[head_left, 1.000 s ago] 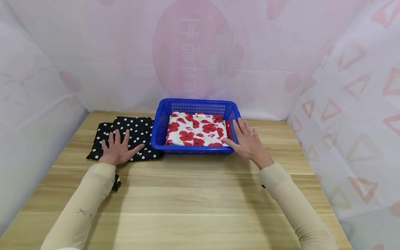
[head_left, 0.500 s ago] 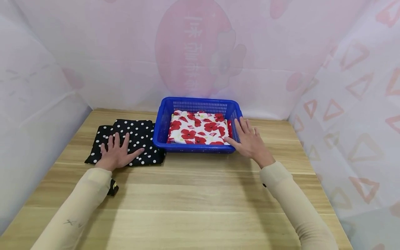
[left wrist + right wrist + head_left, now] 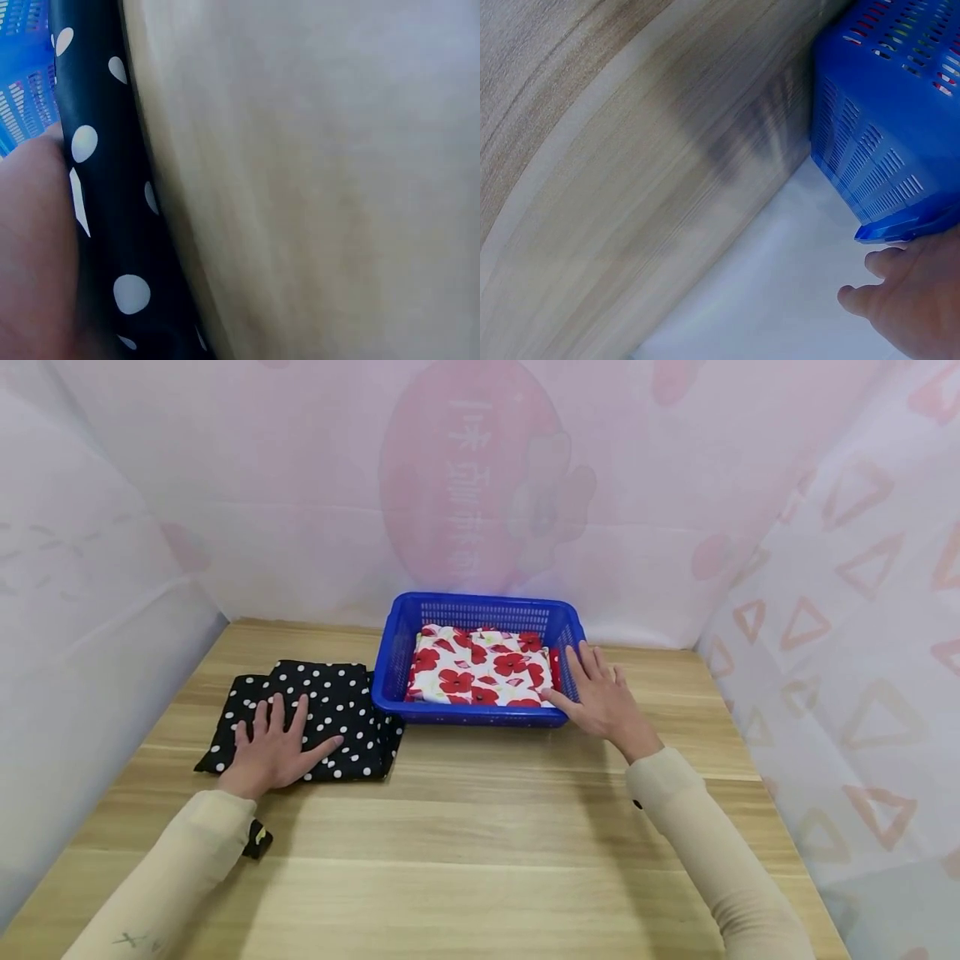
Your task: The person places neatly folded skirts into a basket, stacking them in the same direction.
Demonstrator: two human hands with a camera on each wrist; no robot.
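Folded black cloth with white polka dots [image 3: 337, 710] lies on the table, left of a blue plastic basket [image 3: 480, 717]. On that cloth rests my left hand [image 3: 266, 756], palm down with its fingers spread. In the left wrist view, a strip of the dotted cloth [image 3: 131, 225] shows beside the hand. Inside the basket sits folded white cloth with red flowers [image 3: 480, 668], with a bit of red cloth [image 3: 555, 668] at its right. My right hand [image 3: 603, 702] is at the basket's right front corner, fingers straight over the rim; the right wrist view shows the basket's outer wall [image 3: 877, 142].
The wooden table [image 3: 450, 835] is bounded by a printed pink sheet [image 3: 300, 527] behind and by pale sheets at both sides. The basket stands near the back edge. A dark band [image 3: 257, 841] shows at the left cuff.
My left hand has drawn the polka-dot cloth a little toward the front of the table. The right hand stays at the basket's corner; the head view has shifted slightly.
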